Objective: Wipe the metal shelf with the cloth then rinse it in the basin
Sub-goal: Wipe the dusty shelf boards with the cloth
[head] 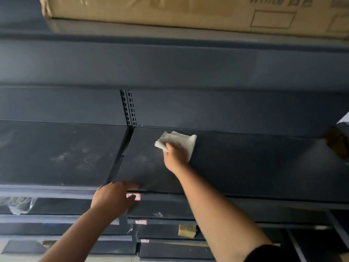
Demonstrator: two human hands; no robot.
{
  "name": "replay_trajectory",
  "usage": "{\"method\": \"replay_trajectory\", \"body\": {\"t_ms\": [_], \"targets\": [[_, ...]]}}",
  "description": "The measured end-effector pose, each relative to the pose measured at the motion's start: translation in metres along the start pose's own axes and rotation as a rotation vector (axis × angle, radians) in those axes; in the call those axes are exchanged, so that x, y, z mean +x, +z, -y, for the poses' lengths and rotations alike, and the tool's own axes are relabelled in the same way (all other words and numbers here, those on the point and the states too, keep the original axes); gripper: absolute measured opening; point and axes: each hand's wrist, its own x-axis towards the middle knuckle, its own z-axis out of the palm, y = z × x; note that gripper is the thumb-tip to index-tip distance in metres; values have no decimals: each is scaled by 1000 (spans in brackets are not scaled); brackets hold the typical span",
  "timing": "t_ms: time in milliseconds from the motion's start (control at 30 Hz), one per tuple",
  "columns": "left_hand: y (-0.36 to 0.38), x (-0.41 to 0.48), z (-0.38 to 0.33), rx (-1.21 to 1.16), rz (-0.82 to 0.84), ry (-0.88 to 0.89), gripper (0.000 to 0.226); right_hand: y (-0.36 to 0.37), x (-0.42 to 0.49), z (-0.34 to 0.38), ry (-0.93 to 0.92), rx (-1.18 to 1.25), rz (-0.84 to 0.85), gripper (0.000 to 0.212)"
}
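Note:
A dark grey metal shelf runs across the middle of the view, dusty with pale smudges. My right hand presses a folded white cloth flat on the shelf near its back left corner. My left hand grips the shelf's front edge, fingers curled over the lip beside a small red-framed label. No basin is in view.
A slotted upright post divides this shelf from the neighbouring dusty shelf on the left. A large cardboard box sits on the shelf above. More shelves stack below, with a small brown box. A brown object lies at the right end.

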Motion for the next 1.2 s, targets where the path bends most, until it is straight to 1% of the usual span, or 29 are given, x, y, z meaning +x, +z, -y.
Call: {"method": "replay_trajectory", "body": {"t_ms": [33,67,100,167,200,233,267,300,367,433,500,533,600,633,700,733,767,833,867,967,1033,1067,1100,1133,1167,1200], "targets": [[0,-1,-1,-2,-1,-3,38,9,2,21,10,171,27,31],[0,-2,-1,-5,-2,-5,39,12,4,40,101,396,89,32],[1,-3,-2,-7,-3,-4,39,12,7,56,247,644,166,35],[2,-6,-5,-3,-7,-2,40,2,18,72,509,1086,218,39],[2,-8,-6,-1,-9,-4,41,-6,24,73,581,1313,214,40],[2,-9,-7,0,-9,-9,41,-17,30,68,609,1517,193,39],[1,-11,-7,-3,-8,-13,42,-29,35,58,608,1651,143,38],[1,-12,-8,-6,-6,-15,41,-44,39,44,595,1705,73,37],[0,-13,-9,-10,3,-7,40,-76,44,9,519,1652,-69,37],[-1,-13,-8,-13,29,12,39,-107,45,-29,433,1473,-261,36],[-1,-14,-7,-13,39,37,40,-131,38,-64,382,1136,-435,37],[-2,-14,-6,-13,36,50,41,-138,32,-80,346,934,-466,37],[-2,-15,-4,-4,36,89,44,-139,19,-114,307,528,-421,37],[-2,-15,-3,4,44,112,46,-134,13,-129,324,374,-377,35],[-3,-14,2,12,77,169,50,-116,6,-145,375,166,-270,34],[-3,-12,5,-1,98,197,52,-104,4,-142,385,73,-212,34],[-4,-11,10,-37,118,217,53,-91,5,-132,371,-34,-188,32],[-7,-10,19,-145,135,246,54,-62,14,-98,249,-253,-232,28],[-8,-10,24,-190,125,260,53,-47,20,-74,187,-300,-196,28],[-14,-10,47,-259,56,276,48,0,41,4,77,-221,18,33],[-18,-7,67,-247,1,278,42,24,54,53,51,-152,105,34],[-19,-5,77,-243,-31,280,40,33,58,78,82,-22,168,36],[-20,-3,87,-234,-63,285,38,39,61,101,154,222,239,38],[-22,-1,96,-216,-92,291,37,44,63,123,244,520,309,40],[-24,1,106,-192,-114,292,36,47,65,142,321,797,335,41],[-25,3,114,-167,-129,286,35,46,68,157,391,1009,313,41]]}}
